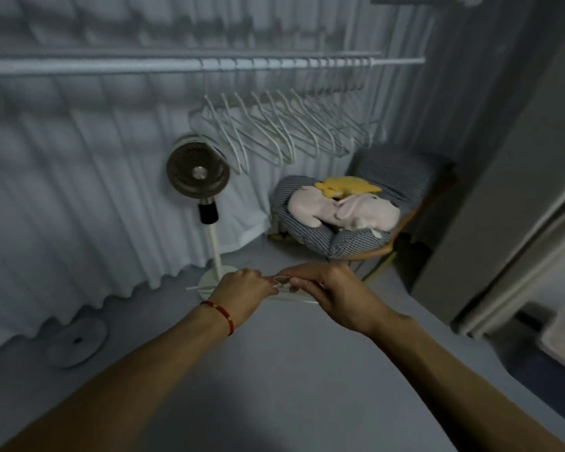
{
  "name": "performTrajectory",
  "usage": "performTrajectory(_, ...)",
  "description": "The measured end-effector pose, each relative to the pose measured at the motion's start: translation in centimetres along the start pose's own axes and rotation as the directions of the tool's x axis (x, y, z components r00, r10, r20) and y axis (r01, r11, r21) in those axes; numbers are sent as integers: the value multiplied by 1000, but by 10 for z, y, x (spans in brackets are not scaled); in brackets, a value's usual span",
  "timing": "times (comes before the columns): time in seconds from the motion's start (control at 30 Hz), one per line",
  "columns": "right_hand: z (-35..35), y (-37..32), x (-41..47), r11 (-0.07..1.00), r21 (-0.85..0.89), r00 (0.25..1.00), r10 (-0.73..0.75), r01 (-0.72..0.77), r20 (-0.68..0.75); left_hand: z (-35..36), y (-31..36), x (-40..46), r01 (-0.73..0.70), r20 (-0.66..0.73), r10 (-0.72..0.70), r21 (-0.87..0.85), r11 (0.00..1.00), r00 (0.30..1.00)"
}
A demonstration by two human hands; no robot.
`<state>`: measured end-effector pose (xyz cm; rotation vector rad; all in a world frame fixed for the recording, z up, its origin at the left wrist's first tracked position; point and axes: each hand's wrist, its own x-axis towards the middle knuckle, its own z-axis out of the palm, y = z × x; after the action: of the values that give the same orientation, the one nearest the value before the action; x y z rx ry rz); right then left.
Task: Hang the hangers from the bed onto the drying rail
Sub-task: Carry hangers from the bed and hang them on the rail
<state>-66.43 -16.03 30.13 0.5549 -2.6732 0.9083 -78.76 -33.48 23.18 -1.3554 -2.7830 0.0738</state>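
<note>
From the head view, both hands meet low in the middle, over the grey bed; the left hand and the right hand are both closed on a thin white hanger, which lies flat between them, just above the bed; one white end of it sticks out past the left hand, and the rest is mostly hidden by fingers; a red string bracelet sits on the left wrist.

The drying rail runs across the top, far above the hands; a long row of white hangers already hangs on the right part of the rail, packed close together; the left part of the rail is bare, so there is open room there.

Below the rail, a standing fan rises between the hands and the rail, just left of the hanging row; its round base is right behind the left hand; a second round base lies on the floor under the rail's left part; a checked chair sits under the rail's right end, with pink and yellow soft toys on it; a pale curtain hangs behind the rail; a tall grey cupboard stands past the rail's right end and closes off that side.
</note>
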Motion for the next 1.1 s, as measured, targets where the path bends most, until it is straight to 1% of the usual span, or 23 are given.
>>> performTrajectory(0.07, 10, 12, 29, 998, 56, 999, -37, 37, 5, 5, -23, 1, 70, 22, -69, -49, 996, 997)
performTrajectory(0.13, 17, 27, 54, 992, 120, 999, -25, 28, -28, 5, -45, 2, 194, 73, -186, -114, 974, 980)
performTrajectory(0.2, 23, 45, 80, 983, 182, 997, 20, -8, -68, -4, -66, -2, 341, 181, -314, -146, 929, 932)
performTrajectory(0.27, 28, 62, 106, 975, 220, 993, 52, -27, -110, -15, -88, -11, 453, 274, -397, -186, 872, 876)
performTrajectory(0.3, 30, 68, 119, 968, 245, 991, 76, -46, -114, -21, -99, -15, 513, 313, -434, -246, 822, 845)
performTrajectory(0.33, 31, 71, 135, 958, 277, 990, 104, -75, -91, -28, -111, -17, 580, 327, -486, -338, 741, 811)
performTrajectory(0.4, 36, 73, 163, 947, 288, 989, 134, -145, 56, -47, -128, -20, 659, 321, -590, -515, 548, 741)
performTrajectory(0.47, 43, 66, 187, 943, 235, 950, 173, -235, 260, -67, -142, -15, 673, 293, -675, -616, 408, 677)
performTrajectory(0.53, 48, 51, 204, 890, 243, 872, 265, -385, 412, -88, -153, -2, 643, 250, -744, -705, 298, 619)
performTrajectory(0.57, 50, 43, 210, 826, 291, 819, 309, -483, 484, -96, -161, 6, 611, 231, -766, -750, 253, 600)
performTrajectory(0.63, 48, 24, 223, 690, 393, 733, 300, -609, 610, -114, -174, 25, 525, 234, -768, -837, 152, 596)
performTrajectory(0.67, 47, 18, 230, 655, 426, 719, 269, -624, 641, -122, -180, 35, 490, 243, -767, -865, 106, 594)
performTrajectory(0.7, 46, 15, 236, 640, 456, 723, 235, -618, 650, -129, -185, 45, 456, 240, -770, -887, 75, 592)
performTrajectory(0.73, 45, 13, 243, 619, 498, 741, 216, -608, 636, -135, -188, 53, 432, 226, -775, -899, 68, 590)
performTrajectory(0.77, 45, 13, 250, 571, 542, 752, 221, -616, 622, -141, -190, 62, 403, 196, -780, -912, 78, 594)
performTrajectory(0.83, 43, 11, 263, 468, 622, 770, 257, -628, 584, -150, -195, 78, 370, 139, -770, -919, 134, 623)
performTrajectory(0.9, 34, 10, 273, 472, 638, 790, 279, -608, 546, -164, -199, 87, 348, 67, -759, -912, 217, 647)
performTrajectory(0.93, 27, 11, 278, 473, 641, 794, 293, -605, 533, -171, -204, 90, 334, -8, -768, -898, 288, 641)
performTrajectory(0.97, 21, 13, 283, 461, 650, 796, 314, -604, 518, -180, -210, 90, 329, -123, -780, -859, 393, 613)
performTrajectory(1.0, 14, 13, 287, 447, 663, 799, 322, -601, 508, -187, -218, 89, 338, -276, -776, -781, 525, 568)
performTrajectory(1.03, 8, 13, 292, 441, 678, 809, 327, -588, 489, -193, -229, 88, 360, -440, -731, -664, 656, 522)
performTrajectory(1.07, 4, 13, 298, 458, 684, 823, 331, -567, 461, -199, -242, 87, 374, -588, -646, -529, 762, 487)
performTrajectory(1.1, 0, 12, 305, 483, 680, 834, 334, -551, 438, -203, -256, 88, 386, -691, -549, -399, 832, 470)
